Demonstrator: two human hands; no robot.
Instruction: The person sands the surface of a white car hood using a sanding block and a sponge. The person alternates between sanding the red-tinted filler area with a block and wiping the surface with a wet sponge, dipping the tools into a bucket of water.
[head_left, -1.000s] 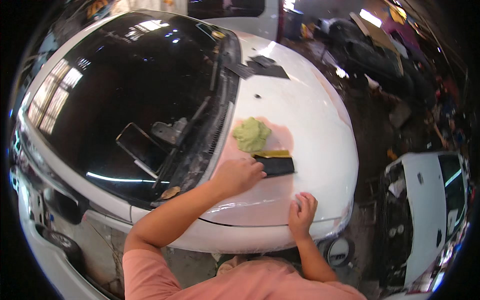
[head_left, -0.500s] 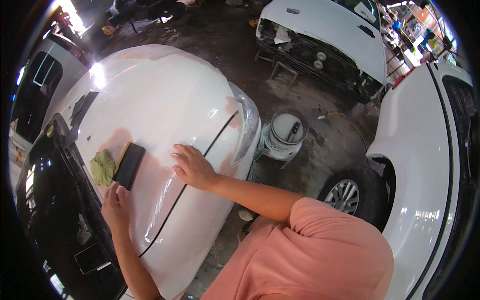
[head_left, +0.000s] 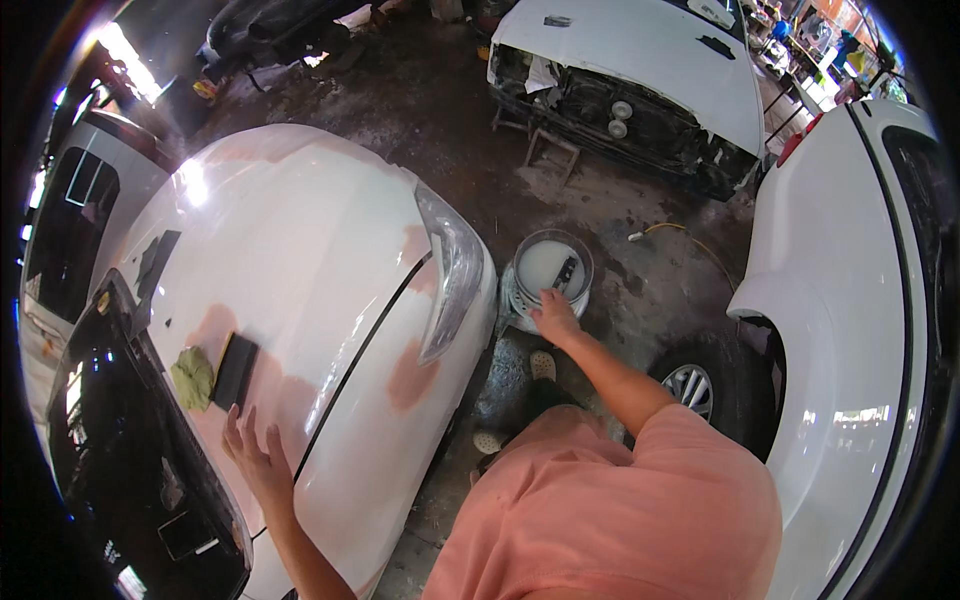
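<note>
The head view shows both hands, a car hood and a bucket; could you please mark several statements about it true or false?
1. A crumpled green cloth lies beside a black block on the white hood. True.
2. The left hand is clasped around the block. False: the left hand is open near one end of it.
3. The right hand is at the bucket. True.
4. The bucket is empty. False: it holds pale liquid and a dark object.
5. The hood is white all over. False: it has pinkish patches.
6. Dark sheets lie on the hood near the windshield. True.
</note>
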